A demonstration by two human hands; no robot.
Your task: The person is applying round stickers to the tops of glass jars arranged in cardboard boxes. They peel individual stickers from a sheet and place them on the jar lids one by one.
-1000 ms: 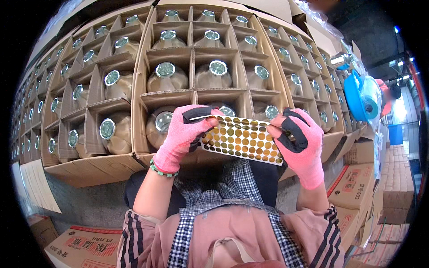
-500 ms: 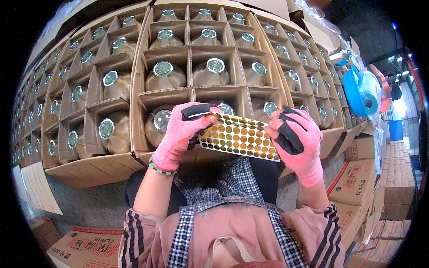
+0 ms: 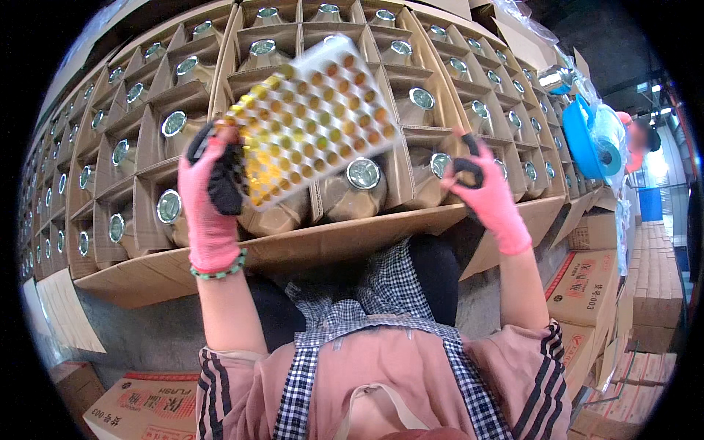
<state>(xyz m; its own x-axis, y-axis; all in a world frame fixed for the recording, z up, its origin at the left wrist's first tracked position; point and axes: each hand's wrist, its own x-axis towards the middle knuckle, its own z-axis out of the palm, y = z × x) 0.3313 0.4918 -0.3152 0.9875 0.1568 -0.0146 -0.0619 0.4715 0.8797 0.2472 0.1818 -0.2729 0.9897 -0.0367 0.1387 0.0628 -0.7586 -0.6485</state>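
A sheet of round gold stickers (image 3: 323,121) is gripped at its left edge by my left hand (image 3: 211,183), in a pink and black glove. The sheet tilts up to the right above a partitioned carton, hiding some cells. My right hand (image 3: 490,192), gloved alike, is raised off the sheet, its index finger up and thumb apart. Whether anything small clings to its fingertips cannot be made out. Just left of its thumb is the round mouth of a glass flask (image 3: 440,165). Another glass flask (image 3: 362,176) stands below the sheet's lower right corner.
More cartons with cardboard dividers (image 3: 198,95) hold several upright glass flasks on both sides. A blue basin (image 3: 583,147) stands at the far right, with another person (image 3: 636,139) beyond it. Printed boxes (image 3: 583,290) sit at my right and lower left.
My left hand has swung the sheet up and to the left, away from me. My right hand has let go of the sheet and moved up slightly, its fingers spreading.
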